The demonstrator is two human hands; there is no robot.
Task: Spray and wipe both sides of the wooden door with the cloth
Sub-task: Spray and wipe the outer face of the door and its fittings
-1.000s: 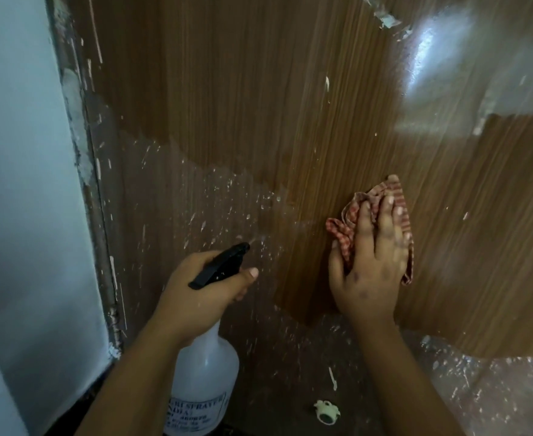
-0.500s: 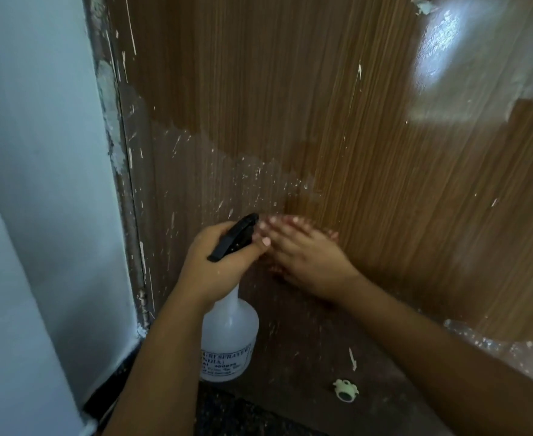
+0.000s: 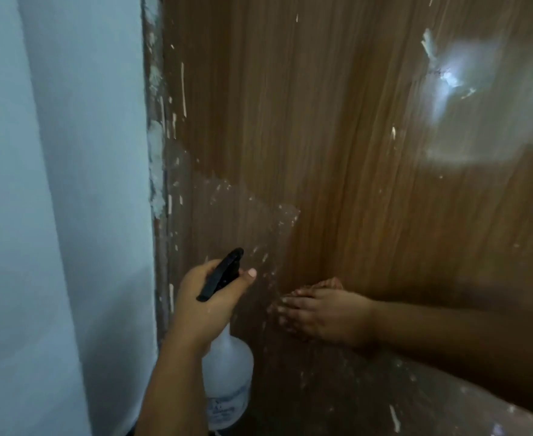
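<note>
Wooden door (image 3: 337, 136) fills most of the view, w/ white paint flecks and a torn, cloudy plastic film (image 3: 227, 221) clinging to its lower part. Left hand (image 3: 210, 298) has its grip wrapped round the neck of the spray bottle (image 3: 227, 376), thumb over the black trigger head (image 3: 222, 273), nozzle aimed at the door's lower left near the frame edge. Right hand (image 3: 318, 313) is pressed flat on the door just right of the bottle, fingers straight; only a sliver of red checked cloth (image 3: 332, 282) shows above the fingers, rest is hidden and blurred. Main risk, imo: nozzle sits close to the right fingers, so a squeeze now would wet the hand rather than the wood. Cloth could also snag the film's ragged edge and bunch or tear it. Wet laminate is slick, so the flat palm may skid and drop the cloth. Bottle tilted; could dribble down the door.
</note>
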